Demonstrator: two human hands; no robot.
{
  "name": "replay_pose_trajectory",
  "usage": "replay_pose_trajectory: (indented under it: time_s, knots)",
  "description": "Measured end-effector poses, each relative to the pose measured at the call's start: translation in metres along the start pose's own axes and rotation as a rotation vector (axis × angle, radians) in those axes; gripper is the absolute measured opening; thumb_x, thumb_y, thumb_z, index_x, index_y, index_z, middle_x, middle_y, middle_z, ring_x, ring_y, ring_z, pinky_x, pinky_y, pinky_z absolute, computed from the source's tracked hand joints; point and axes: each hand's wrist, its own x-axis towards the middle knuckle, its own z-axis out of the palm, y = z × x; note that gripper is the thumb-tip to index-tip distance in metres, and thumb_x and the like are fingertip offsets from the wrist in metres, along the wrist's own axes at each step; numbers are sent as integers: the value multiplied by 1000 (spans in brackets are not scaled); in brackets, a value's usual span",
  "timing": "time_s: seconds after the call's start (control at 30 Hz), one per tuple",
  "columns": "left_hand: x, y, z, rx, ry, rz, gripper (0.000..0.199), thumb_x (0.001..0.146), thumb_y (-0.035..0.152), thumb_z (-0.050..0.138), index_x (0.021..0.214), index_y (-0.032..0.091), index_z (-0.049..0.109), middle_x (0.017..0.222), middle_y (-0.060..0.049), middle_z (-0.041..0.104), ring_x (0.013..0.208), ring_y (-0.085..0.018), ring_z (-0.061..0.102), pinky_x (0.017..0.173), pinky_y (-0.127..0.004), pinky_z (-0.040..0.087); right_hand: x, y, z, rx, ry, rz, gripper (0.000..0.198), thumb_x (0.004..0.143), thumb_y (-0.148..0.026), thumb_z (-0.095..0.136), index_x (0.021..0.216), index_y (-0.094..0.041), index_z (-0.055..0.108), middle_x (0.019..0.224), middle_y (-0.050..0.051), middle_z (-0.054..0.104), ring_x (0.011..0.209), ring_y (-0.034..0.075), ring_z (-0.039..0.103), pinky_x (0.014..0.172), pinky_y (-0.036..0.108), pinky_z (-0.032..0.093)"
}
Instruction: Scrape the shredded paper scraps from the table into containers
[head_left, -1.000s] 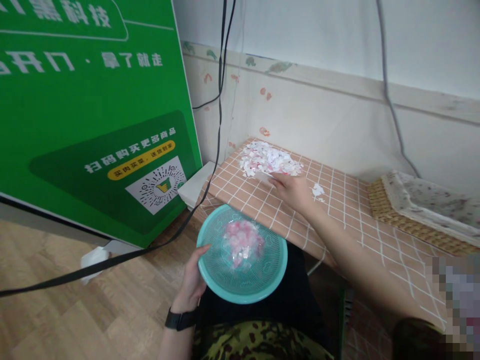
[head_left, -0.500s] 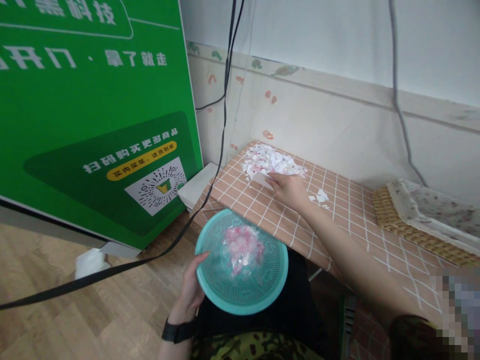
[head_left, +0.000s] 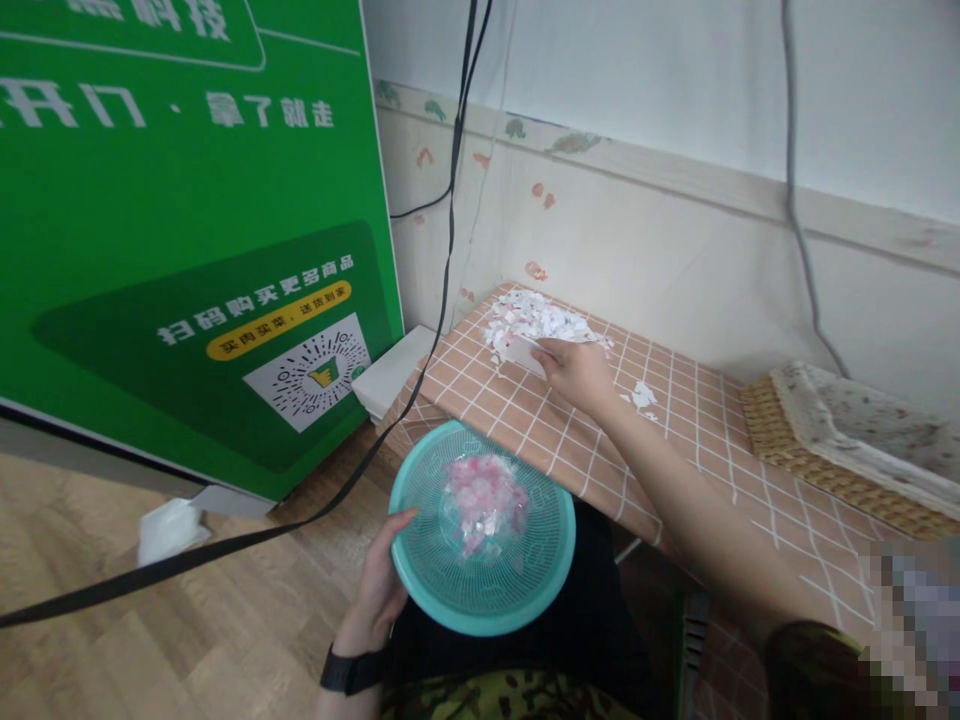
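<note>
My left hand (head_left: 386,565) grips the rim of a turquoise plastic colander (head_left: 517,600), thumb over the edge and fingers hidden beneath. Pink and white scraps (head_left: 484,500) lie in the bottom of it. The colander is over my lap, just under the table edge. My right hand (head_left: 574,370) reaches across the table and pinches a flat white card (head_left: 525,352). That card touches the near side of a heap of white and pinkish paper scraps (head_left: 536,315). A few loose white scraps (head_left: 641,394) lie to the right of my wrist.
A checked brown cloth covers the table (head_left: 690,430), which stands against the wall. On its right is a wicker basket (head_left: 795,450) with a cloth lining. A green cabinet (head_left: 187,200) stands left. A black cable (head_left: 360,465) hangs down across the view.
My right hand and the card have shifted very slightly at the heap's near edge. The colander stays in my left hand, almost unmoved. The view has turned a little.
</note>
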Motion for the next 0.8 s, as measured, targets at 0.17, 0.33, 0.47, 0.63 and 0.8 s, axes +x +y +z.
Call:
replay_pose_trajectory:
  time_s: [0.17,0.33,0.47,0.63,0.8]
  knots:
    - [0,0,0,10,14,20,11,65,20,73,71,11,72,61,-4,72,52,-18,66,54,-28,55,2,3,4,-44,-11,22,31,90,-32,44,97,-23,73,75,6,72,68,21,63,61,29,34]
    - [1,-1,0,13,12,23,11,65,21,73,70,11,72,61,-4,73,52,-18,66,54,-28,55,4,3,6,10,4,14,31,90,-34,46,102,-24,73,78,6,73,71,22,64,62,29,37]
    - [1,-1,0,16,30,28,14,64,21,74,73,11,72,67,-6,75,56,-19,68,58,-30,55,4,2,4,32,-21,7,30,89,-34,47,101,-24,73,77,6,73,71,22,64,63,30,39]
    - [2,-2,-3,15,28,25,15,63,22,75,71,11,71,65,-5,74,56,-20,67,59,-31,55,3,1,3,96,-20,-3,30,89,-34,48,100,-23,73,80,6,73,73,22,64,65,30,41]
    - [1,-1,-1,11,28,35,13,62,21,75,70,11,71,64,-4,73,54,-18,66,56,-29,54,4,-1,5,43,-19,-1,30,90,-32,46,100,-24,73,79,5,73,72,22,64,64,29,38]
